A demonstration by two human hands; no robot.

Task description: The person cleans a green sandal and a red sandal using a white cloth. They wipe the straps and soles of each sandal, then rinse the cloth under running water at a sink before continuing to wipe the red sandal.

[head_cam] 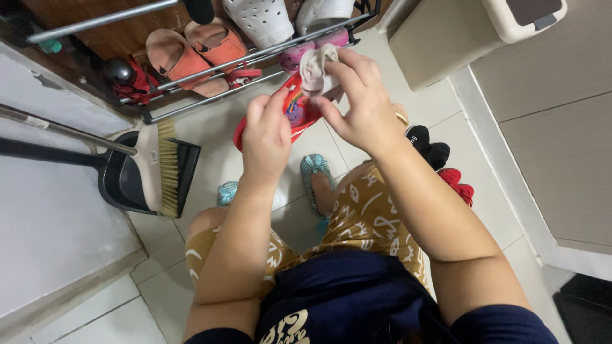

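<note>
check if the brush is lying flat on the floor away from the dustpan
No, the brush stands with its bristles resting in the black dustpan, beside the shoe rack.

Red slipper [294, 108] with colourful print, beige cloth [317, 71], teal sandals [313, 171], mustard white-patterned shorts [370, 213].

Red slipper [299, 108] mostly hidden behind both hands. Bin [472, 32] at 1 o'clock and broom handle [57, 127] at 9 o'clock run off the frame.

red slipper [294, 111] held up, pale cloth [317, 69] against it
</note>
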